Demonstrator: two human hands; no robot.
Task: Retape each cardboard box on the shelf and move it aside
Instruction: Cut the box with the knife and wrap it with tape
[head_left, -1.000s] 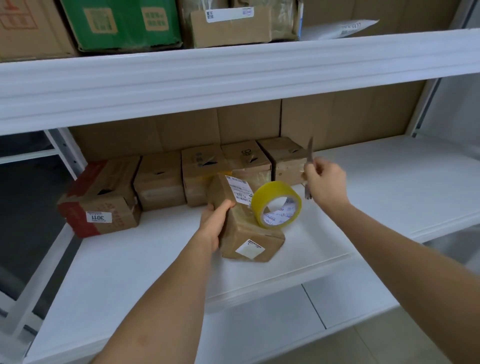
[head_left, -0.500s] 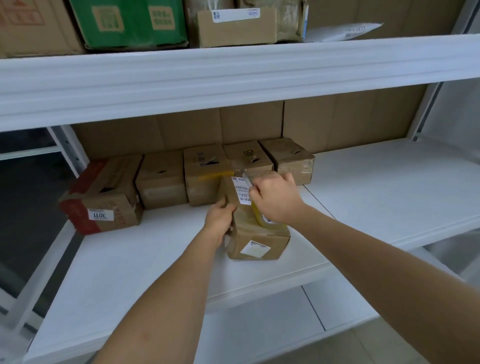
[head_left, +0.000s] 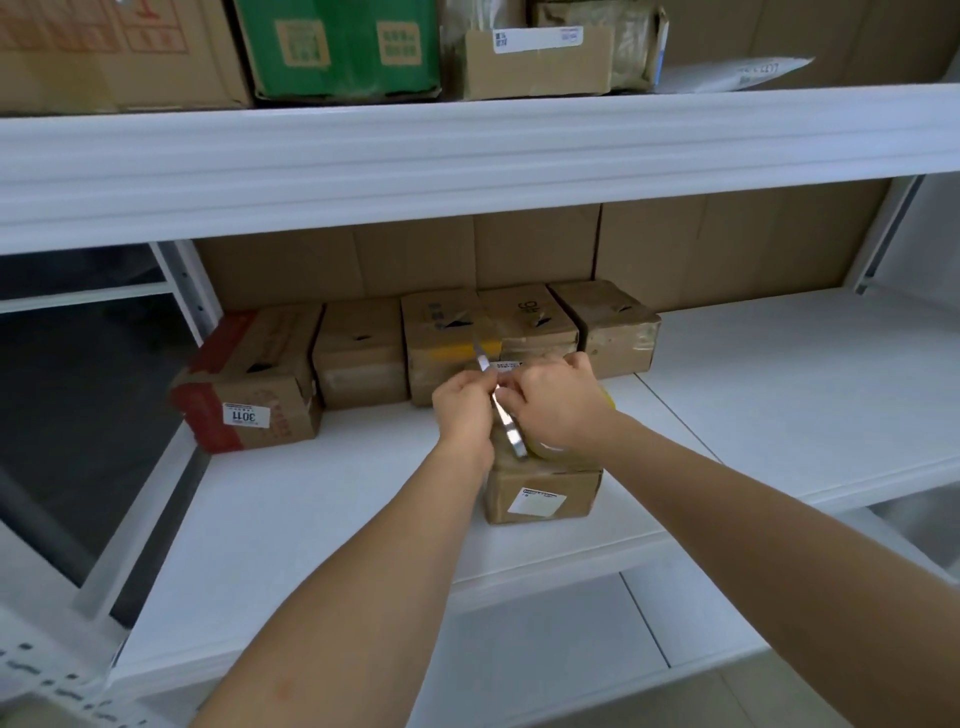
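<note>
Both hands meet over the box being worked on: the left hand (head_left: 464, 402) has its fingers curled round the middle of a slim metal blade tool (head_left: 503, 415), and the right hand (head_left: 558, 402) is closed on the same spot from the other side, though whether its fingers pinch the tool, a tape end or the roll beneath I cannot tell from where I stand. From the head view, the tool runs on a slant from about eleven o'clock, where its tip pokes up past the knuckles, down to five o'clock, where its butt end rests near the tape roll (head_left: 563, 451); only a yellowish sliver of that roll peeks out under the right wrist. My guess is the roll has been parked on top of the box so it stays within reach, and the blade is brought in to cut a strip. The cardboard box (head_left: 540, 493) sits pulled forward from the others, at about six o'clock of the hands, its white label facing me, which gives the person room to work all round it. Behind it, at twelve o'clock, a row of boxes (head_left: 441, 343) stands shoulder to shoulder against the cardboard backing, and a red-edged box (head_left: 249, 384) lies at nine o'clock, tilted slightly at the edge of the white shelf (head_left: 779, 389). Up on the shelf above, a green carton (head_left: 343, 47) sits among other parcels.
</note>
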